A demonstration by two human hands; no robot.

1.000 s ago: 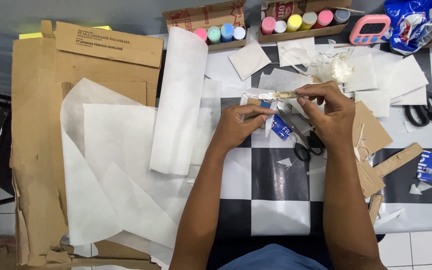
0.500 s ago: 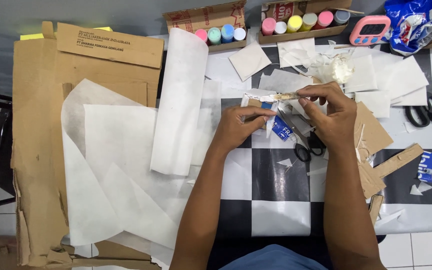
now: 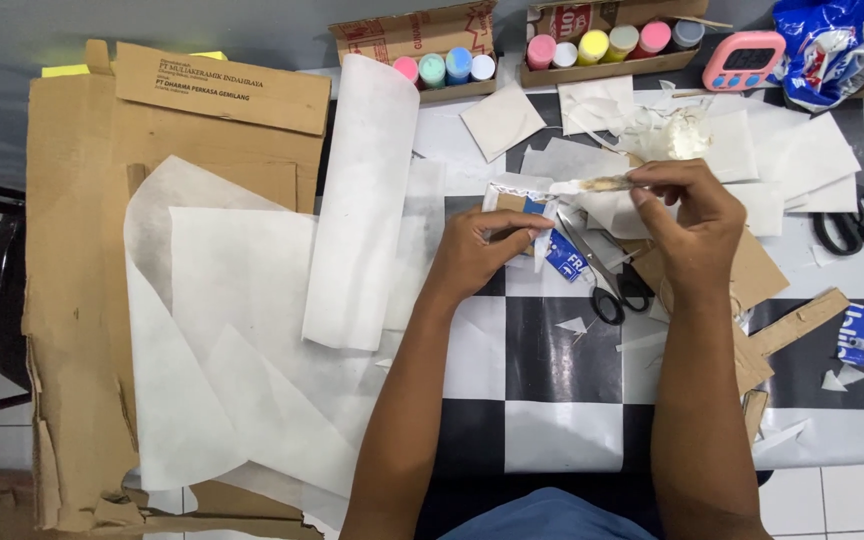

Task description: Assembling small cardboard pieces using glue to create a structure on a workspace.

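Observation:
My left hand (image 3: 482, 250) pinches a small paper-covered cardboard piece (image 3: 517, 198) above the black-and-white checkered table (image 3: 562, 370). My right hand (image 3: 687, 220) holds a thin brush or stick (image 3: 602, 184) with its tip over the top edge of that piece. A blue-and-white glue packet (image 3: 564, 256) lies just under my left fingers. Black-handled scissors (image 3: 607, 285) rest on the table between my hands.
Large white paper sheets (image 3: 242, 330) and a rolled sheet (image 3: 362, 200) lie over flattened cardboard (image 3: 82, 300) at left. Two boxes of paint pots (image 3: 447, 68) (image 3: 612, 42), a pink timer (image 3: 744, 60) and a blue bag (image 3: 837, 45) line the far edge. Second scissors (image 3: 852, 225) lie at right among scraps.

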